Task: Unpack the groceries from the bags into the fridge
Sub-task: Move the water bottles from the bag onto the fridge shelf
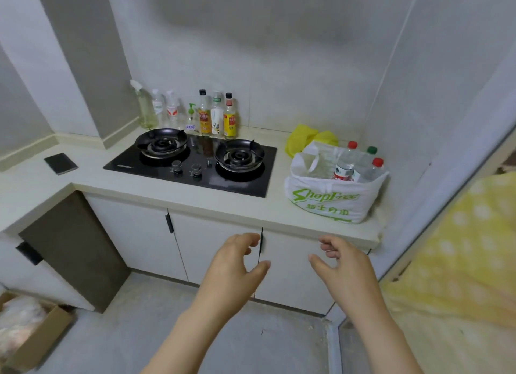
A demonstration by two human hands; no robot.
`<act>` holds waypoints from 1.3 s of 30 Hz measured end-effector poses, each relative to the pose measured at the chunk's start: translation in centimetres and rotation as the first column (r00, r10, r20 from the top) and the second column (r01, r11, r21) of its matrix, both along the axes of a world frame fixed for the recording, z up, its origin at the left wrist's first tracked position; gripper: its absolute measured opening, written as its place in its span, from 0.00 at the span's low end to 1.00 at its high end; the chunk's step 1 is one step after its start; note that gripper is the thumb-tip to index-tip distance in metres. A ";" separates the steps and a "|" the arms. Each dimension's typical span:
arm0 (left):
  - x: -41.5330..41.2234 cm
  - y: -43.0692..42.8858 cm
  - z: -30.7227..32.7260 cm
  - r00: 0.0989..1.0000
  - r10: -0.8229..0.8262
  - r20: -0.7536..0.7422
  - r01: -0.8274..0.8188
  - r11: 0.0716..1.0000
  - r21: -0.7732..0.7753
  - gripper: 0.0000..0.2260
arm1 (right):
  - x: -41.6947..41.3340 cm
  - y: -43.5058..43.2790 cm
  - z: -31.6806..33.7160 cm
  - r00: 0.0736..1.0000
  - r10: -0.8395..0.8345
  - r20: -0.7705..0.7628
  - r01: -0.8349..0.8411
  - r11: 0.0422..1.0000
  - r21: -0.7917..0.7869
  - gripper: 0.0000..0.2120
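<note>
At the right end of the surface [125,189], close to the wall [418,122]: bag [329,203], mouth slack and open, bottles [346,167] upright inside, caps up, likely easy to lift straight out. Just behind, yellow bag [304,137]. Leftward, hob [195,164], apart from both. Below the front edge, left hand [234,264] and right hand [343,264], each grip apart, loosely curled, clamped on nothing, short of the bag. Open room above and in front; tight on the right. No fridge in view.
</note>
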State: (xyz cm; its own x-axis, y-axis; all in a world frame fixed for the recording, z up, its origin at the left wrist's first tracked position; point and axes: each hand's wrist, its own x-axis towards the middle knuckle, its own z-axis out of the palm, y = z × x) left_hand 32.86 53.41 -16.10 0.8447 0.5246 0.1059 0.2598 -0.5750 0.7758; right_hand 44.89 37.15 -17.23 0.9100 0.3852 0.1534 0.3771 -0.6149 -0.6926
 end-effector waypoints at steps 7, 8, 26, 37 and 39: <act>7.4 5.9 0.7 0.997 -0.075 0.023 0.075 0.997 -0.011 0.20 | 5.9 4.7 0.8 0.997 -0.079 -0.013 0.079 0.997 0.022 0.17; 8.3 6.5 0.7 0.996 -0.090 0.021 0.090 0.996 -0.014 0.20 | 6.6 5.2 0.8 0.995 -0.094 -0.018 0.095 0.995 0.023 0.17; 27.4 7.4 0.3 0.985 -0.170 0.035 0.171 0.984 -0.049 0.18 | 24.6 4.7 0.4 0.977 -0.200 -0.073 0.206 0.974 0.090 0.17; 38.6 5.1 -0.9 0.980 -0.196 -0.023 0.194 0.979 -0.063 0.19 | 36.0 1.4 -0.2 0.971 -0.231 -0.061 0.235 0.968 0.084 0.17; 40.1 5.3 -1.2 0.978 -0.206 -0.032 0.203 0.977 -0.063 0.19 | 37.4 1.1 -0.5 0.963 -0.266 -0.044 0.268 0.962 0.057 0.19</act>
